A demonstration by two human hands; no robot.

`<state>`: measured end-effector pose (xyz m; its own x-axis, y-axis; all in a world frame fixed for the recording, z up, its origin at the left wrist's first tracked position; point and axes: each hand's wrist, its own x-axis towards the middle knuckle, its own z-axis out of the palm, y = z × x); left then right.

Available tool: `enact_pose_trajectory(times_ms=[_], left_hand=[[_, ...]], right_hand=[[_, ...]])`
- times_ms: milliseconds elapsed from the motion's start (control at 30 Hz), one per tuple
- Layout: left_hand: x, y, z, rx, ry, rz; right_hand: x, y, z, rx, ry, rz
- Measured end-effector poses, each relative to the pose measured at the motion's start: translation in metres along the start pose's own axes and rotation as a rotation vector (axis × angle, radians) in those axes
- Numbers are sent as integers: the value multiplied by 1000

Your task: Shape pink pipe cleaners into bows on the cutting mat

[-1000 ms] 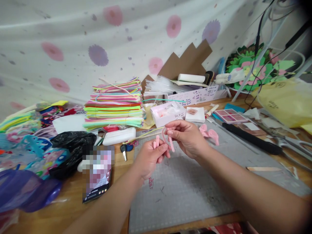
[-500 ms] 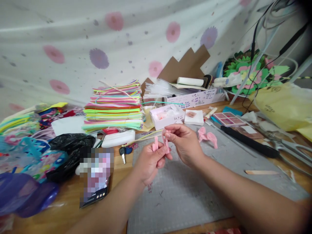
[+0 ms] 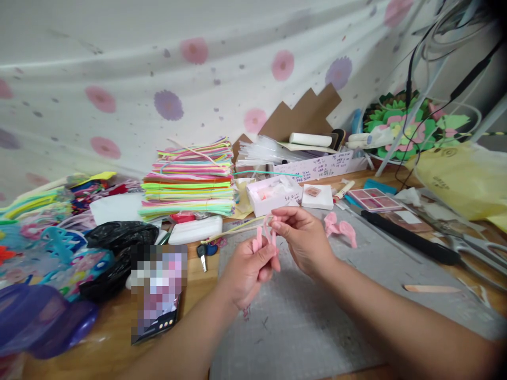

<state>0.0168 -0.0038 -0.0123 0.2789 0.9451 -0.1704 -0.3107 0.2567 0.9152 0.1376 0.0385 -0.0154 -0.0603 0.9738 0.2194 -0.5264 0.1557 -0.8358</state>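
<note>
Over the grey cutting mat (image 3: 285, 327), both hands work close together on a pink pipe cleaner (image 3: 258, 240). My left hand (image 3: 245, 272) is closed, pinching its lower part between thumb and fingers, and a straight pink end sticks up past the thumb. My right hand (image 3: 307, 240) pinches the upper part, where the strip bends in a narrow loop. On the mat beyond my right wrist lies a curled pink piece (image 3: 339, 229), apart from both hands.
Left stand a phone (image 3: 158, 295), a key (image 3: 202, 257) and a stack of coloured pipe cleaners (image 3: 188, 182). A small white box (image 3: 273, 195) is behind my hands. At right lie a black-handled tool (image 3: 407, 237), scissors (image 3: 475, 245) and a wooden stick (image 3: 431, 288).
The view has shifted slightly, so the scene sits a little lower and mostly further right. Both hands keep hold of the pink pipe cleaner, and its loop shows a bit wider.
</note>
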Motion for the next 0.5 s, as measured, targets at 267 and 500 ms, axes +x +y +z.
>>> enact_pose_trajectory(times_ms=[267,500], left_hand=[[1,1,-6,216,-18,112],[-3,1,-5,252,-98,78]], right_hand=[[4,-8,-10,147,-233,191],[6,-10,-18,143,-471,331]])
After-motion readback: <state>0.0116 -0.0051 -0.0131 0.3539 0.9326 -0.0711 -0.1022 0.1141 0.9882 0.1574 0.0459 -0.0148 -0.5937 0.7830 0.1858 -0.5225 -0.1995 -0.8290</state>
